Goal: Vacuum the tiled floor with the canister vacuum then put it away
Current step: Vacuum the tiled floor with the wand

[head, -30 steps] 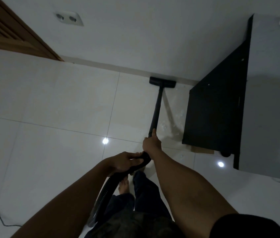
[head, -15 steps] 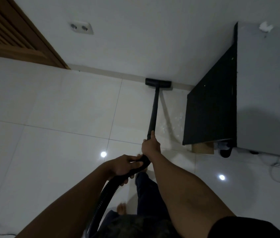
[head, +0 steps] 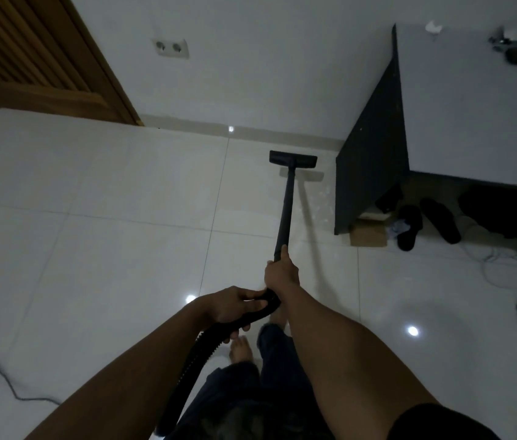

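Black against the pale tiles, the nozzle has drawn back from the skirting, where it sat a moment ago. It now lies flat on the floor near the table, so a pull stroke seems under way. The right grip stays clenched round the wand, and the left grip holds the handle bend where the hose starts. The canister is out of view, so putting away likely lies well ahead.
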